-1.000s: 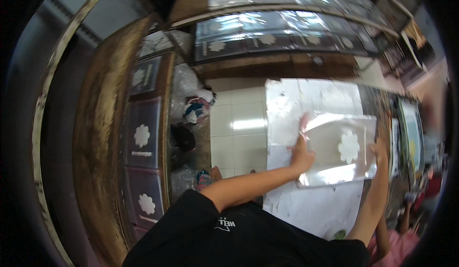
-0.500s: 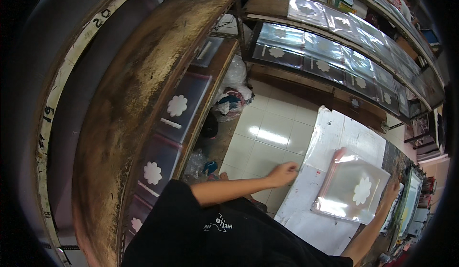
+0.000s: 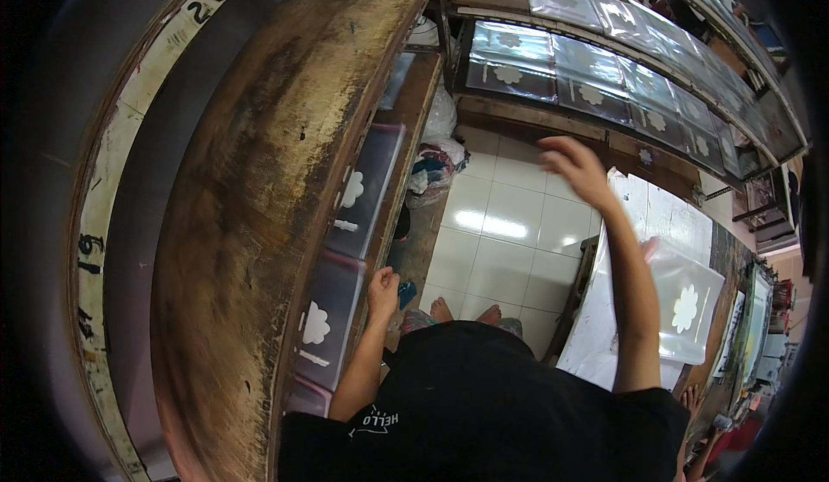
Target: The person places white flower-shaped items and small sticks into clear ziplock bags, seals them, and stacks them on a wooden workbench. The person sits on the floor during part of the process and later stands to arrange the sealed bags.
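Note:
My left hand is closed, its fingers curled, beside the front edge of the left shelf; what it may hold is hidden. Near it on that shelf lie clear plastic sheets with a white flower and a bar printed on them. My right hand is raised above the floor, fingers stretched out and a little blurred, with nothing seen in it. Under and beside my right forearm, a stack of clear plastic sheets with a white flower rests on the white-covered table.
A worn wooden shelf top runs along my left. Across the far side, racks hold rows of clear printed sheets. Bundled plastic and cloth lie by the left shelf. Another person's hand is at the table's lower right.
My body has turned left, away from the table. My left hand has moved from the table's edge to the left shelf; my right hand has left the stack and swung up over the floor.

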Demonstrator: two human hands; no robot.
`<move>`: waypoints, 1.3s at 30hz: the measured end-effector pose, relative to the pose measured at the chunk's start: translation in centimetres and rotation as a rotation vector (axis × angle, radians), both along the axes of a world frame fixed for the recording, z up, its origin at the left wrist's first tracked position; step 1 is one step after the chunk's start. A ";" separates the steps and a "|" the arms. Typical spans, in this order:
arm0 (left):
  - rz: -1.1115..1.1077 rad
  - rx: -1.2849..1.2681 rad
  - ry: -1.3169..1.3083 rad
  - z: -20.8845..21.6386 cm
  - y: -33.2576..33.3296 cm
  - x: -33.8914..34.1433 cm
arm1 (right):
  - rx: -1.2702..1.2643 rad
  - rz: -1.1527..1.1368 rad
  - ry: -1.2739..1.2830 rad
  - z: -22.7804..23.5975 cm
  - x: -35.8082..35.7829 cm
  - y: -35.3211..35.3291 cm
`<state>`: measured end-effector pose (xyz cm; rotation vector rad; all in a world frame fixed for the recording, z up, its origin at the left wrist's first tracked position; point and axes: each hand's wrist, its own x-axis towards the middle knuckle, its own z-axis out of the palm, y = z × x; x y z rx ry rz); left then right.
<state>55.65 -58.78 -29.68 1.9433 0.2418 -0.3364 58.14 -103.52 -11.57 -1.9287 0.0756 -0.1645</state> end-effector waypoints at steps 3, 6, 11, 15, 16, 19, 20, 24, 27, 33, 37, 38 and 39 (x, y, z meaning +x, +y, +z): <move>-0.010 0.061 -0.119 -0.1 1.0 1.1 | 0.127 0.176 0.227 -5.0 5.2 7.6; -0.057 0.291 -0.286 0.7 2.3 2.5 | -0.004 0.296 0.341 -10.3 9.6 12.9; -0.153 0.812 -0.447 2.3 3.2 6.3 | -0.323 0.247 0.157 -13.1 19.8 17.4; -0.314 0.892 -0.213 2.2 2.9 9.8 | -0.484 0.125 0.083 -16.2 28.0 19.2; -0.345 0.837 -0.100 2.2 2.8 10.7 | -0.559 0.125 0.075 -16.8 29.7 19.4; -0.362 0.855 0.049 2.4 2.0 11.9 | -0.753 0.219 0.160 -16.7 33.4 20.5; -0.361 0.892 0.068 2.4 1.6 12.1 | -0.810 0.257 0.145 -17.4 34.0 20.7; -0.273 0.865 -0.042 1.7 2.1 11.8 | -1.260 0.896 -0.009 -11.7 33.2 22.2; -0.282 1.018 -0.079 -2.0 2.2 11.0 | -1.219 1.302 -0.345 -11.4 31.3 23.0; -0.308 1.141 0.240 -1.5 0.3 12.1 | -0.966 1.382 -0.177 -14.3 27.9 27.9; -0.241 1.049 0.261 -1.0 0.0 12.9 | -1.075 1.442 -0.202 -15.4 27.6 28.8; -0.200 1.002 0.262 -0.7 -0.2 13.1 | -1.115 1.454 -0.225 -15.7 27.5 28.8; -0.146 0.950 0.269 0.1 -0.3 13.2 | -1.148 1.468 -0.254 -15.9 27.3 29.0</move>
